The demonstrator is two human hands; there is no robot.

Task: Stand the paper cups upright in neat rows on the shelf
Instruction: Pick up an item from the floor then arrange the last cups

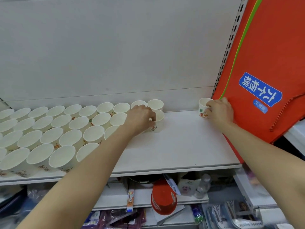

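Observation:
Several white paper cups (66, 129) with printed sides stand upright in rows on the left half of the white shelf (181, 146). My left hand (140, 118) grips one upright cup (158, 119) at the right end of the second row, fingers curled over its rim. Far to the right, my right hand (219, 111) holds a lone upright cup (203, 108) near the back of the shelf, next to an orange bag. Both forearms reach in from below.
An orange bag (264, 71) with a blue label leans against the shelf's right side. The grey back panel (115, 47) closes the rear. Below the shelf lie a red tub (163, 200), a small bottle (203, 185) and packets.

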